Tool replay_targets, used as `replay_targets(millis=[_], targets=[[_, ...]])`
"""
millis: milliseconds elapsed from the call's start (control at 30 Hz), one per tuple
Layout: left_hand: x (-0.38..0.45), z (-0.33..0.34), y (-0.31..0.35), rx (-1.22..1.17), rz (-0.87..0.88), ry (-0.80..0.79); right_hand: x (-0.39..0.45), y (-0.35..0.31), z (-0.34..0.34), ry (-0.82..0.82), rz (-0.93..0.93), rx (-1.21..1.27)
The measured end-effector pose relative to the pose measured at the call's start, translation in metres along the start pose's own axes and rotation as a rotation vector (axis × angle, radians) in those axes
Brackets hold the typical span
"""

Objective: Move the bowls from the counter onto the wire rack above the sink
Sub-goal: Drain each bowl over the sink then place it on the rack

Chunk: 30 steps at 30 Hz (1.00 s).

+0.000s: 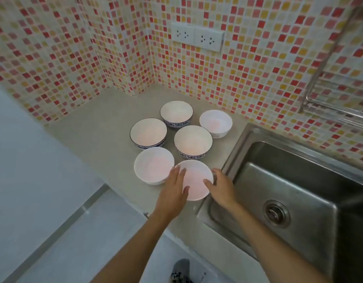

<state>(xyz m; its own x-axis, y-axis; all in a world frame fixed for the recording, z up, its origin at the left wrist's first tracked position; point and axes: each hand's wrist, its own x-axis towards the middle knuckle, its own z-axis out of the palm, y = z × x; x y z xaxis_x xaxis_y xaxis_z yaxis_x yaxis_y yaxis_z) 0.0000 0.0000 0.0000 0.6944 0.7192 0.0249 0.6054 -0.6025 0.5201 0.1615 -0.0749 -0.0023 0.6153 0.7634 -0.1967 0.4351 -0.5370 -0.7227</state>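
Pretty clearly a home kitchen: a stainless sink [295, 193] with a drain sits in a pale tabletop [99, 127], there's red-and-yellow mosaic tile wall [248, 78], a double wall socket [197, 38], a wire rack [329, 94], and six bowls [193, 140] sitting out.
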Motion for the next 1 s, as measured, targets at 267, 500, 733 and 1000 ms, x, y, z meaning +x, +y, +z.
replay_targets(millis=[267, 500, 733, 1000], targets=[[0.007, 0.013, -0.020, -0.026, 0.017, 0.036, 0.001, -0.001, 0.021, 0.020, 0.158, 0.180], [0.012, 0.008, -0.006, -0.370, -0.052, 0.122, -0.009, 0.002, 0.013, 0.069, 0.208, 0.430], [0.033, 0.000, 0.026, -0.827, -0.140, 0.089, -0.030, -0.007, -0.026, 0.210, 0.264, 0.618], [0.049, 0.028, 0.092, -0.736, -0.060, -0.076, -0.058, 0.031, -0.065, 0.348, 0.466, 0.843]])
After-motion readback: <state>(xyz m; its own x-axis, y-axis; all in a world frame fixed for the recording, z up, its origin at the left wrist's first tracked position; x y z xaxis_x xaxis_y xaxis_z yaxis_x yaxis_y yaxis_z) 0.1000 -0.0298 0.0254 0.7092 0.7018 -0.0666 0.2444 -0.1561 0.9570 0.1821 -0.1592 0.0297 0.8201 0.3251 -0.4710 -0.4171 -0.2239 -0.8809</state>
